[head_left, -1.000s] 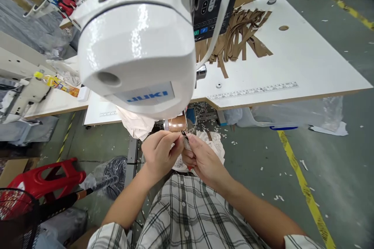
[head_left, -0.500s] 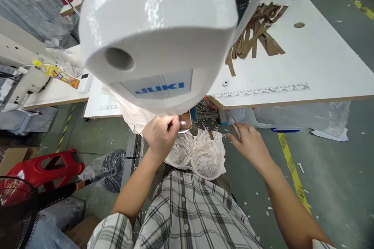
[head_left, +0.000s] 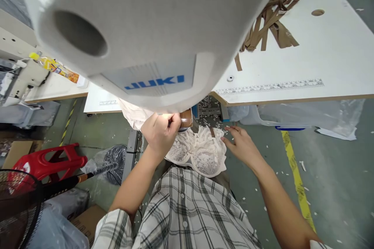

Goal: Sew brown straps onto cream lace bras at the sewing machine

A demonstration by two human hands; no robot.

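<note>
My left hand (head_left: 159,132) is closed below the front of the white JUKI sewing machine (head_left: 157,81). Its fingertips are curled in, and what they pinch is hidden. Pale pink fabric (head_left: 133,114) lies just left of that hand, and a shiny brown part (head_left: 186,119) is right beside its thumb. A cream lace bra (head_left: 206,155) with moulded cups rests on my lap between the hands. Over the bra's right edge reaches my right hand (head_left: 244,146), fingers stretched and thumb apart, with no object visible in it.
Brown fabric strips (head_left: 271,23) are heaped on the white table (head_left: 336,54), near a printed ruler (head_left: 274,86) and a bobbin (head_left: 230,78). A plastic-lined bin (head_left: 309,114) is under the table edge. A red stool (head_left: 49,165) and a fan (head_left: 20,206) stand left.
My right hand has moved slightly left, closer to the lace bra. The left hand stays nearly in place. The machine head looms larger as my view shifts closer.
</note>
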